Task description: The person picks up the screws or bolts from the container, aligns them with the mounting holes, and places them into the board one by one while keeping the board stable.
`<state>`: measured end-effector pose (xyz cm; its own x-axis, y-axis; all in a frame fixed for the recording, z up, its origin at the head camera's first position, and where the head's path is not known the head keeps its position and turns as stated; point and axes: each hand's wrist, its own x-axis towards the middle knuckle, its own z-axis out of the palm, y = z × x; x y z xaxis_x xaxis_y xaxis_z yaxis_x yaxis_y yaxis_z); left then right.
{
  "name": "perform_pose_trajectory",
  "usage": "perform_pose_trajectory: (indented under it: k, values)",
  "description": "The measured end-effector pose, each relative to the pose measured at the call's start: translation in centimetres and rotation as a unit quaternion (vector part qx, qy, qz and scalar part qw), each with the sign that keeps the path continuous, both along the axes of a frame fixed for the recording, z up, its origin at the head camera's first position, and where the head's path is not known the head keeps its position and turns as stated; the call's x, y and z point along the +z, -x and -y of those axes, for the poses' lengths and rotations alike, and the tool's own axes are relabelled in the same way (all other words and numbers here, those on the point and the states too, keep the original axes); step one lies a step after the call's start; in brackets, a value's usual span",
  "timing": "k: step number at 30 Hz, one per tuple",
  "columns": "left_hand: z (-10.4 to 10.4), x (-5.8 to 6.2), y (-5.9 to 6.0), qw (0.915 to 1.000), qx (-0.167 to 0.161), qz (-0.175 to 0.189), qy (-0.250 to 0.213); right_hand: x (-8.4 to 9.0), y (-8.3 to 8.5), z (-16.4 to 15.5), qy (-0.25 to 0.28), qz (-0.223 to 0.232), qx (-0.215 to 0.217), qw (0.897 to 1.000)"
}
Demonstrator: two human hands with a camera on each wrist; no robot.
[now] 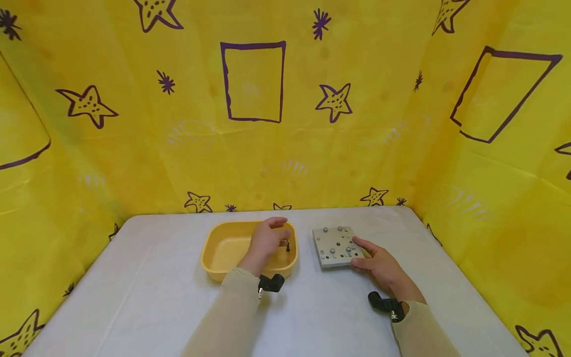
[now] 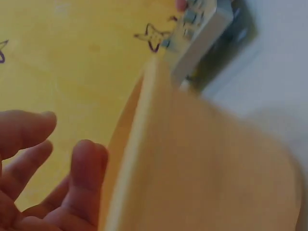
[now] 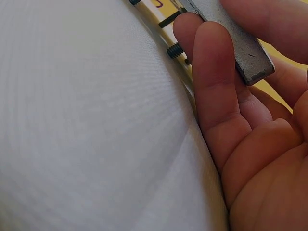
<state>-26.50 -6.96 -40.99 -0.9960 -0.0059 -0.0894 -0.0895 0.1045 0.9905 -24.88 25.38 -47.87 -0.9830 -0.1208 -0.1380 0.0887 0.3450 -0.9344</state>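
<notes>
A yellow plastic tub (image 1: 218,258) sits at the table's middle. My left hand (image 1: 266,241) hovers over its right rim, fingers curled, and seems to pinch a small dark screw (image 1: 287,246) at its fingertips. The left wrist view shows loosely bent fingers (image 2: 82,178) beside the blurred tub wall (image 2: 202,168), with no screw in sight. To the right lies a grey metal plate (image 1: 335,246) with holes and several screws in it. My right hand (image 1: 379,265) grips its near right corner, fingers (image 3: 214,86) along the plate's edge (image 3: 243,53). A black screw tip (image 3: 175,50) pokes out under the plate.
The table (image 1: 147,297) is covered in white cloth. Yellow sheets printed with purple stars wall it in at the back and on both sides. A black strap and camera sits on each wrist (image 1: 270,283).
</notes>
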Motion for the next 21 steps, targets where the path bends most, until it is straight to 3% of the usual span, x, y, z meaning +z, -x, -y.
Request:
perform_pose_trajectory:
  k: [4,7,10,21]
  values:
    - [1.7,-0.3,0.1,0.9946,-0.042,0.011,0.094,0.2,0.0,-0.1,-0.003,-0.003,0.000,1.000]
    - [2.4,-0.9,0.1,0.9810,-0.094,0.020,0.168,0.2,0.0,-0.2,0.002,0.001,-0.002,1.000]
    - [2.8,-1.6,0.3,0.9702,-0.128,0.017,0.205,0.1,0.0,-0.2,0.009,0.003,0.000,1.000]
    - [2.5,-3.7,1.6,0.9498,-0.142,-0.050,0.275,-0.1,-0.1,0.1,0.015,0.002,-0.002,1.000]
